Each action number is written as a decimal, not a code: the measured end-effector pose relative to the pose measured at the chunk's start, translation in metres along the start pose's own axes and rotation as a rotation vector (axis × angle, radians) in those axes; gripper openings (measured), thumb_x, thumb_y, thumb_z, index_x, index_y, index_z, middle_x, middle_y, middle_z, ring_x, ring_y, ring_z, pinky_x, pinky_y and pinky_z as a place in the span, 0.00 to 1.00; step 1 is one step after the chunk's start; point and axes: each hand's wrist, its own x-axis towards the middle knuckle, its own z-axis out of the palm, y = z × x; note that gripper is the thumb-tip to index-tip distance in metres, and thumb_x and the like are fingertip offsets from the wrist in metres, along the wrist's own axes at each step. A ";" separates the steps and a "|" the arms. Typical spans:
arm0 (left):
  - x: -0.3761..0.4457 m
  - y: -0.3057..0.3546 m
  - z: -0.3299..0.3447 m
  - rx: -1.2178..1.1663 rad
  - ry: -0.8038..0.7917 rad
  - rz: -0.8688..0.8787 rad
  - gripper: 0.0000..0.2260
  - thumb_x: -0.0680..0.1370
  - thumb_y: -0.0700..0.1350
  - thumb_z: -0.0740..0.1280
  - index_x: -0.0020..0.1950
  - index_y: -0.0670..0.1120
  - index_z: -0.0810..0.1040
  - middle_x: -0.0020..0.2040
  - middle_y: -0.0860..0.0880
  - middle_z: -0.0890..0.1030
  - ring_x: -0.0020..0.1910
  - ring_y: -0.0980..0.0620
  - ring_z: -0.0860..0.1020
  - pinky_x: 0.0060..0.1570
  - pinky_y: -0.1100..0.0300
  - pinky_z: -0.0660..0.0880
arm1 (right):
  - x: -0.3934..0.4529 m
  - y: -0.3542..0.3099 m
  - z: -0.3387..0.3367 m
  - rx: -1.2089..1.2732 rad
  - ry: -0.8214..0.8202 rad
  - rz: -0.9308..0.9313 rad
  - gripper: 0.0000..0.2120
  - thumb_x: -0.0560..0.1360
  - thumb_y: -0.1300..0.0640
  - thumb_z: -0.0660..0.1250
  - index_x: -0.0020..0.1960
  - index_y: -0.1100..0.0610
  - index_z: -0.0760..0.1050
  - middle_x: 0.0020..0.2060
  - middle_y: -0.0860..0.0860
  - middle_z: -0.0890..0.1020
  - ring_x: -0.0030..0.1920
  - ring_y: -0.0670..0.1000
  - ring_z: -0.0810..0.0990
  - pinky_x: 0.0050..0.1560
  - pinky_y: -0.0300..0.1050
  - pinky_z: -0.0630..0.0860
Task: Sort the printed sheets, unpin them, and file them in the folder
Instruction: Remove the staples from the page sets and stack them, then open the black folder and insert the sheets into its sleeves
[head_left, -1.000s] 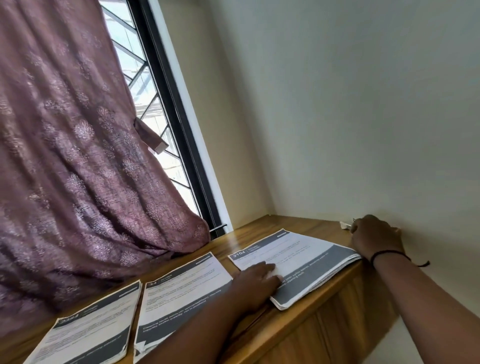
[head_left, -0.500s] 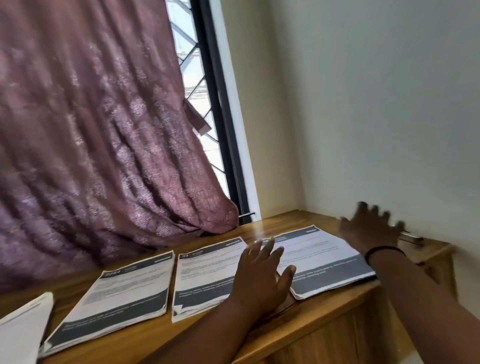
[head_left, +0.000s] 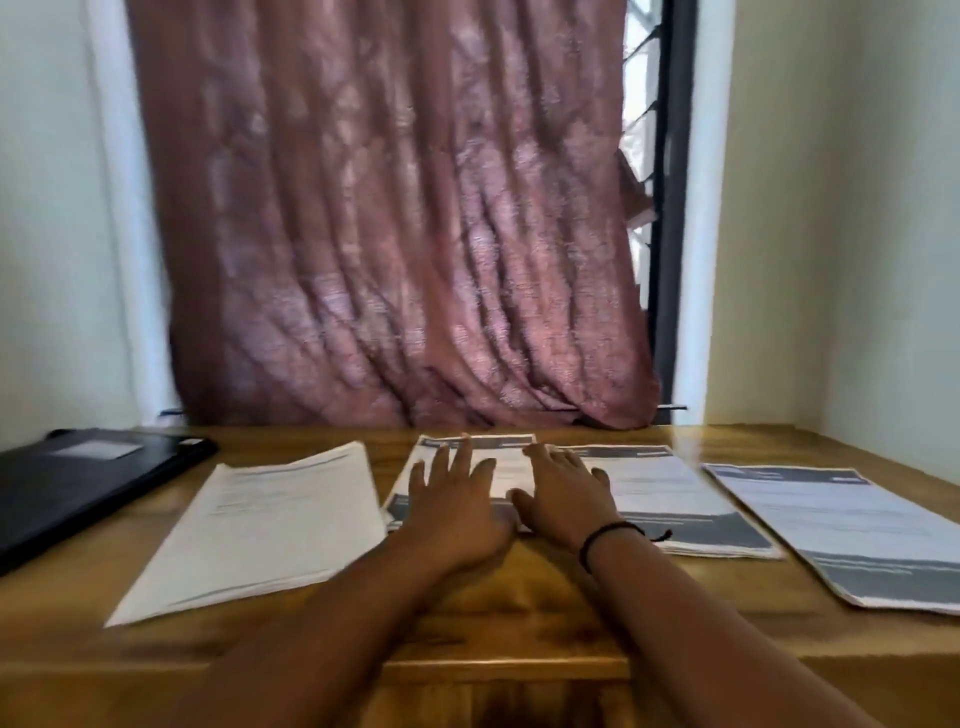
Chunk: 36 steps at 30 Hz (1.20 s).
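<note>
Several stacks of printed sheets lie in a row on the wooden table (head_left: 509, 597). A plain white stack (head_left: 270, 525) is at the left. A grey-banded stack (head_left: 501, 465) lies in the middle, with my left hand (head_left: 457, 504) and my right hand (head_left: 563, 499) both flat on it, fingers spread. Two more grey-banded stacks follow to the right, one (head_left: 670, 499) beside my right hand and one (head_left: 852, 530) at the far right. A black folder (head_left: 78, 478) lies shut at the far left of the table.
A mauve curtain (head_left: 395, 218) hangs behind the table and touches its back edge. A dark window frame (head_left: 670, 208) shows at its right. Pale walls close in on both sides.
The view has swung left, bringing the white stack and the black folder into sight. My right hand left the far right corner and came down on the middle stack beside my left hand.
</note>
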 end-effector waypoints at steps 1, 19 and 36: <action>-0.006 -0.022 -0.007 -0.005 -0.007 -0.037 0.33 0.77 0.64 0.57 0.78 0.54 0.51 0.79 0.48 0.44 0.78 0.44 0.45 0.74 0.43 0.44 | 0.001 -0.019 0.005 0.001 -0.025 -0.025 0.29 0.77 0.44 0.61 0.74 0.51 0.58 0.71 0.53 0.69 0.73 0.56 0.62 0.68 0.60 0.62; -0.135 -0.349 -0.063 0.170 -0.243 -0.685 0.43 0.70 0.75 0.54 0.79 0.53 0.49 0.79 0.45 0.46 0.77 0.39 0.45 0.70 0.32 0.45 | 0.005 -0.305 0.081 -0.041 -0.316 -0.538 0.40 0.68 0.22 0.52 0.72 0.45 0.63 0.72 0.51 0.68 0.71 0.57 0.63 0.68 0.60 0.60; -0.126 -0.381 -0.086 0.534 -0.186 -0.229 0.24 0.82 0.54 0.53 0.76 0.47 0.56 0.40 0.50 0.74 0.39 0.49 0.75 0.40 0.56 0.73 | 0.011 -0.321 0.101 0.209 -0.246 -0.440 0.24 0.74 0.34 0.58 0.66 0.45 0.69 0.66 0.48 0.71 0.63 0.52 0.73 0.64 0.53 0.67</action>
